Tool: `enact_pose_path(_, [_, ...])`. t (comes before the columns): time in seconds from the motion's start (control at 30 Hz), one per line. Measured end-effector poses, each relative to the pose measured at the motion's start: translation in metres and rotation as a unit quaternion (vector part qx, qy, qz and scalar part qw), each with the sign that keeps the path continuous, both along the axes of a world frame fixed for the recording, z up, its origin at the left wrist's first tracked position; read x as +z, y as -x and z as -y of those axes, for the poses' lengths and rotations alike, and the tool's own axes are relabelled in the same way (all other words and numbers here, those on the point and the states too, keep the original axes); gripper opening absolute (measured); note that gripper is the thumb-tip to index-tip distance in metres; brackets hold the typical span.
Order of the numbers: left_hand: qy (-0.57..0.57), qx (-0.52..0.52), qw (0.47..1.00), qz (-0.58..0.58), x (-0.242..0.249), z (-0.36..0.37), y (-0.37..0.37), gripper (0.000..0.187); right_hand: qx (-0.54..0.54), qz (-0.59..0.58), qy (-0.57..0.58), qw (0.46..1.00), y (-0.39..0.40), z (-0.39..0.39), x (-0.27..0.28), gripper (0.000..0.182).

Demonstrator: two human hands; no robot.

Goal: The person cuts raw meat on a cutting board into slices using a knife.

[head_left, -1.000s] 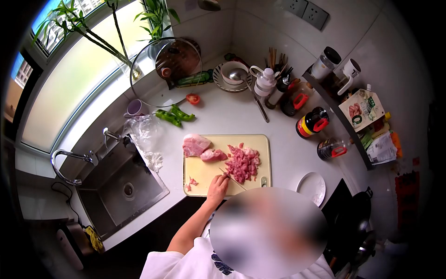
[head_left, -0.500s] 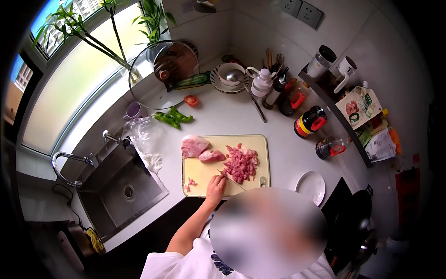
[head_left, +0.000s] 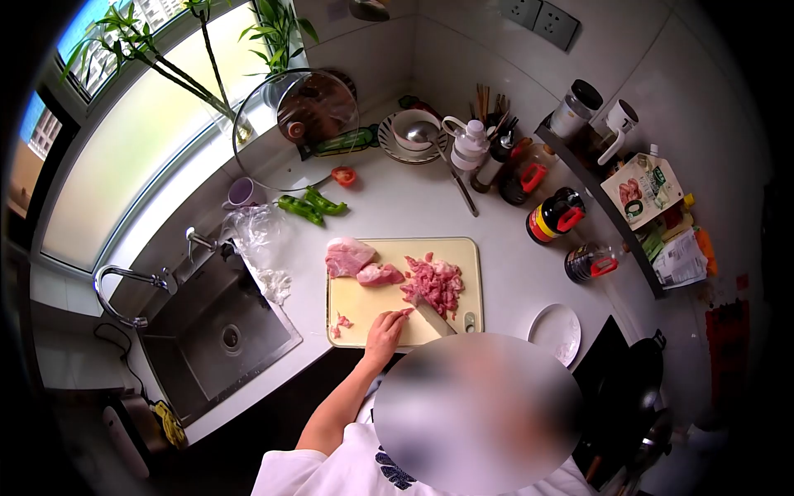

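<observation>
A cream cutting board (head_left: 356,306) lies on the counter. On its upper left rest larger pieces of raw meat (head_left: 350,257); a heap of cut meat (head_left: 436,283) is at the right, and a few scraps (head_left: 340,324) lie at the lower left. My left hand (head_left: 385,334) is at the board's near edge, its fingers bent together on a small strip of meat at their tips. Right of it, the blade of a knife (head_left: 433,316) shows beside the heap, turned flat to view. My right hand and the knife's handle are hidden behind the blurred oval.
Green peppers (head_left: 301,210) and a cut tomato (head_left: 344,176) lie behind the board. A sink (head_left: 207,347) and plastic bag (head_left: 260,240) are left. At right are a white plate (head_left: 555,333), sauce bottles (head_left: 552,217) and a dark stove (head_left: 608,372). A bowl with a ladle (head_left: 411,132) stands behind.
The knife blade, earlier a thin line close to my left fingertips, has shifted right and now shows its broad side by the heap. The view has moved slightly.
</observation>
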State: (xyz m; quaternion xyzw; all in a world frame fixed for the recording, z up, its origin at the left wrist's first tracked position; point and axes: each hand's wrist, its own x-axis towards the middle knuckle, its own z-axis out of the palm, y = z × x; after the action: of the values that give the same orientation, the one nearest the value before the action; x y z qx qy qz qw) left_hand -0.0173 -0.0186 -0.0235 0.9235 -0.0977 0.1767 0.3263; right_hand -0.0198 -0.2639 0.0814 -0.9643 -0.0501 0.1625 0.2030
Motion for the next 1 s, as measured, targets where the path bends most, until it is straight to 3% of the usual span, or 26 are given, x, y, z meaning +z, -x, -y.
enact_pose_path(0.23, [-0.007, -0.003, 1.000, -0.007, -0.004, -0.001, 0.002, 0.028, -0.036, 0.057, -0.063, 0.996, -0.005, -0.027, 0.004, 0.030])
enact_pose_path(0.33, [0.002, 0.015, 1.000, -0.004, -0.006, 0.001, 0.003, 0.027, -0.011, 0.070, -0.054, 0.996, -0.004, -0.023, 0.012, 0.029])
enact_pose_path(0.4, [0.007, 0.031, 0.999, 0.003, -0.009, 0.001, 0.001, 0.027, 0.040, 0.049, 0.023, 0.998, 0.000, -0.017, 0.014, 0.029])
enact_pose_path(0.6, [0.030, 0.045, 0.998, 0.008, -0.012, 0.002, 0.002, 0.030, 0.003, 0.022, 0.018, 1.000, 0.001, -0.013, 0.029, 0.030])
enact_pose_path(0.8, [0.008, 0.041, 0.999, 0.001, -0.008, 0.001, 0.000, 0.029, 0.076, 0.012, 0.063, 0.995, -0.003, -0.013, 0.009, 0.033])
enact_pose_path(1.0, [0.002, 0.002, 1.000, -0.010, -0.006, 0.000, -0.001, 0.023, 0.117, -0.004, 0.030, 0.993, -0.022, -0.040, -0.025, 0.031])
